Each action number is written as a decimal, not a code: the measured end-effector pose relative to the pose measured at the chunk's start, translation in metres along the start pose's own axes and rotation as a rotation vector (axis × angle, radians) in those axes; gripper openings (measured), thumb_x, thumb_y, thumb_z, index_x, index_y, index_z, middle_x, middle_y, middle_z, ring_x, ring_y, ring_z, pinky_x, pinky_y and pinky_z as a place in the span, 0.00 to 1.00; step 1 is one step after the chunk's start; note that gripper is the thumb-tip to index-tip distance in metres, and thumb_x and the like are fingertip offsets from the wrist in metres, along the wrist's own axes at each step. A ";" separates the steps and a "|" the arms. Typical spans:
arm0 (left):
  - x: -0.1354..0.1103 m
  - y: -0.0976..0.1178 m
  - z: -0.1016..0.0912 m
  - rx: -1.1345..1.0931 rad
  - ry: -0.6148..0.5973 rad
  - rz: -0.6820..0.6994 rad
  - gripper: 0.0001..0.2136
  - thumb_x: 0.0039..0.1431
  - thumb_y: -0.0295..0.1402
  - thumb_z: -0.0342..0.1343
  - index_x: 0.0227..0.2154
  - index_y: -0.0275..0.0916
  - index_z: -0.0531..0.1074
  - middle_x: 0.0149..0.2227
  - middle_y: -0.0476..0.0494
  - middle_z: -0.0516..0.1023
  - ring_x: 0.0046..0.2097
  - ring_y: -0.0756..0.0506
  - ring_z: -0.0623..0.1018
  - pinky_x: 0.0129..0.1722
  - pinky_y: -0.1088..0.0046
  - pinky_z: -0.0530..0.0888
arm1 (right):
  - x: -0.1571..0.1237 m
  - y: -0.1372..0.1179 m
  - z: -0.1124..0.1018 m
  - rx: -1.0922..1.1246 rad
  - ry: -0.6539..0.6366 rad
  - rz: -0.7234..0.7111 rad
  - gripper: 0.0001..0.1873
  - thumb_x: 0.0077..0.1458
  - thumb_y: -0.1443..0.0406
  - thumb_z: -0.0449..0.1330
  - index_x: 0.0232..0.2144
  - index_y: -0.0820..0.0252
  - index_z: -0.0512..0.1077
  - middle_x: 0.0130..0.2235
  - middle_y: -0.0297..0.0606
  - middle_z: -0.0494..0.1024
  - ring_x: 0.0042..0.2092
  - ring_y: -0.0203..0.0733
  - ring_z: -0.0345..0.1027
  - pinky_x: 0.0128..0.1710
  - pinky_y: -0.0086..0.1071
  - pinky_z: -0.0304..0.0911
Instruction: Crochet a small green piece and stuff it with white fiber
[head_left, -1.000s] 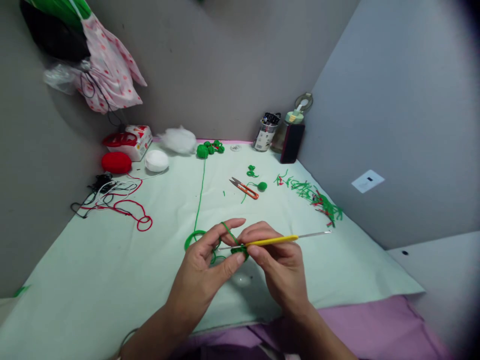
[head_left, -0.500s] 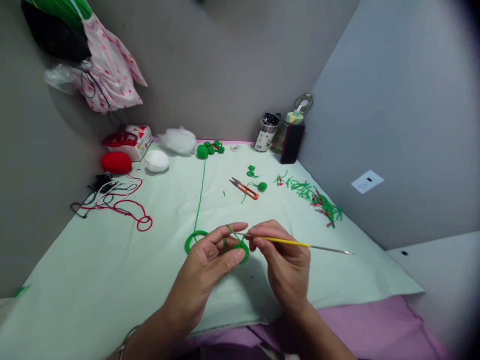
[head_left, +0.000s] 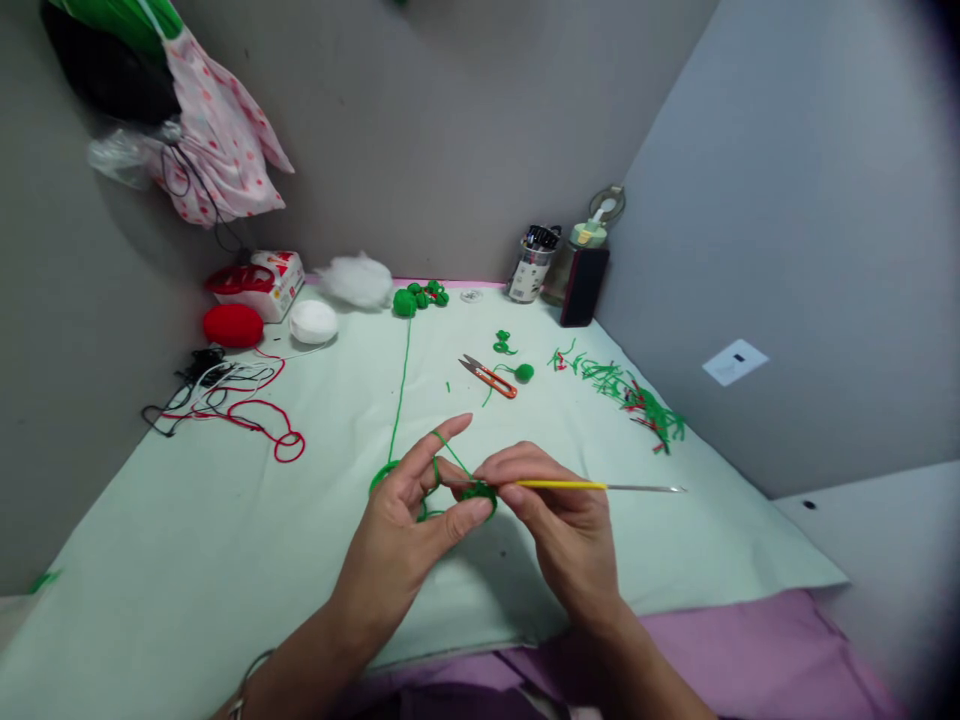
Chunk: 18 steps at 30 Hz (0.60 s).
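Between thumb and fingers, my left hand [head_left: 405, 515] pinches a small round green crochet piece [head_left: 480, 493]. Green yarn [head_left: 454, 453] loops over its raised index finger and slants down to the piece. My right hand [head_left: 562, 525] is closed on a crochet hook with a yellow grip [head_left: 561, 485]; the hook's far metal end points right. The working tip is at the crochet piece, partly hidden by fingers. A green ring [head_left: 381, 476] lies behind my left hand, which covers much of it. The yarn strand leads back to a green yarn ball [head_left: 405, 303].
Thread snips [head_left: 489, 377] lie mid-table beside a small green ball [head_left: 524, 373]. Yarn scraps [head_left: 630, 395] spread at right. Red yarn [head_left: 233, 326], white yarn [head_left: 314, 322] and tangled strands stand left. A pen cup [head_left: 530, 268], bottle [head_left: 589, 236] and phone [head_left: 585, 288] stand at the back.
My left index finger has lifted, drawing the yarn up more steeply. My right hand and the hook have shifted slightly left, and the hook lies more level against the piece.
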<state>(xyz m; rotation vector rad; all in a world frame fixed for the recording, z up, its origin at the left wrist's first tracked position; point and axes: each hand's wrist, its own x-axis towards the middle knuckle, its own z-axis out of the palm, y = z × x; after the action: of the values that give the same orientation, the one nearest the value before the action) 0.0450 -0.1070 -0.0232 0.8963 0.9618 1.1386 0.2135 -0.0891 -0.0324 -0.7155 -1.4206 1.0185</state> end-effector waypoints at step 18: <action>0.000 0.001 -0.002 -0.015 0.041 0.039 0.21 0.62 0.33 0.68 0.57 0.50 0.77 0.38 0.50 0.76 0.42 0.48 0.74 0.43 0.71 0.70 | 0.002 0.001 0.002 0.232 0.113 0.150 0.10 0.69 0.59 0.62 0.36 0.57 0.76 0.34 0.36 0.83 0.30 0.36 0.71 0.34 0.31 0.68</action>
<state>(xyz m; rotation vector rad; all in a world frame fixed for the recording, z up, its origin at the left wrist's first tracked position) 0.0432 -0.1066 -0.0231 0.8864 0.9717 1.1997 0.2112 -0.0870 -0.0325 -0.7036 -1.1421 1.2177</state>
